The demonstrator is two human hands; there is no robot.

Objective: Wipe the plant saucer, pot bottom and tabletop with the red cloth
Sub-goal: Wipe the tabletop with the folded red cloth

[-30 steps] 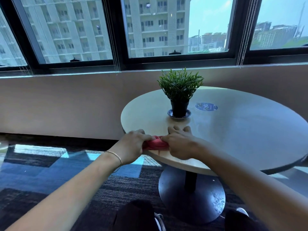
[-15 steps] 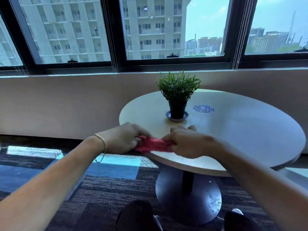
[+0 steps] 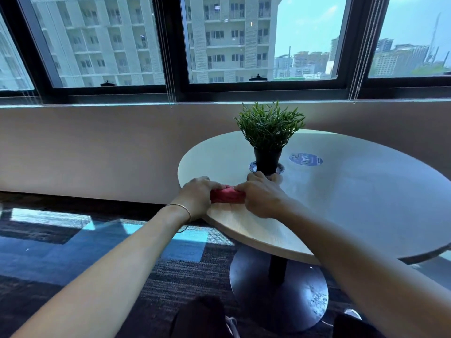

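Hands at the near-left edge of the round tabletop [image 3: 353, 203], both closed on the red cloth [image 3: 227, 195]: the left hand [image 3: 197, 196] grips its left end and the right hand [image 3: 261, 195] its right end, so that the bunched cloth lies between them, on or just above the wood; contact cannot be confirmed. Wiping appears not yet begun, the cloth being gathered rather than spread. Just beyond the right hand's fingertips [image 3: 275, 178] stands the black pot [image 3: 267, 161] with its green plant [image 3: 269, 125], upright on the small plant saucer [image 3: 280, 169]. Principal risk: the knuckles lie close to the saucer rim, and a forward push of the cloth could nudge saucer and pot together, or tip the top-heavy plant, if the pot is not lifted first. A second risk is the table edge beneath the left hand, where a loosened cloth could drop to the carpet [image 3: 73, 252]. A blue round sticker [image 3: 305, 159] lies flat to the right of the pot and should not obstruct wiping; the remaining tabletop is bare.
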